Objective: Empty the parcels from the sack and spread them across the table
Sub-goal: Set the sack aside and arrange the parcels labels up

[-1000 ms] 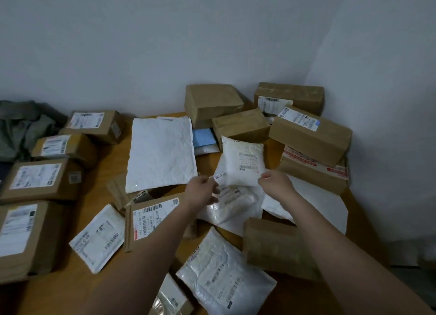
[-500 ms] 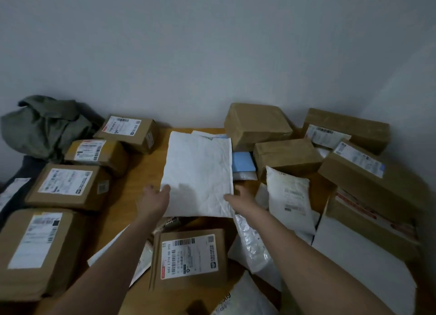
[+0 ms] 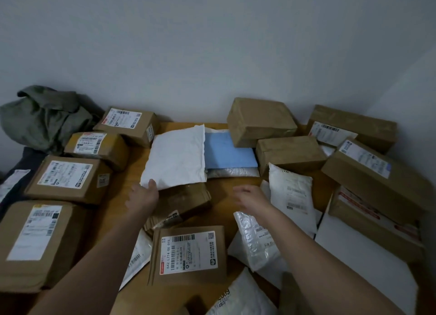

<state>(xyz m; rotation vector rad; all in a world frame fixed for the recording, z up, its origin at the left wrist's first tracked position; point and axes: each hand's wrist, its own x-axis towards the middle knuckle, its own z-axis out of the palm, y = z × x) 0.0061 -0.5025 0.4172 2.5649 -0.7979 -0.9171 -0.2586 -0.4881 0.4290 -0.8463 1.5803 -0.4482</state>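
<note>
Right hand [image 3: 251, 196] let go of white mailer [image 3: 175, 160], now free, fingers loose; left hand [image 3: 144, 196] touches its near corner on counter [image 3: 221, 192], grip unclear

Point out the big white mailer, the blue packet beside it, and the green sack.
big white mailer [image 3: 175, 160], head view, middle of its face
blue packet [image 3: 226, 153], head view, bare blue top
green sack [image 3: 47, 118], head view, crumpled middle

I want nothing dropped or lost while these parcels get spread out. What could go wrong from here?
The boxes at the left sit at the table's edge; a nudge could tip one off. The white mailer, touched by the left hand, overlaps the blue packet and may hide it. The right hand hovers open over bare table; its arm crosses the shiny bag and could drag it.
</note>
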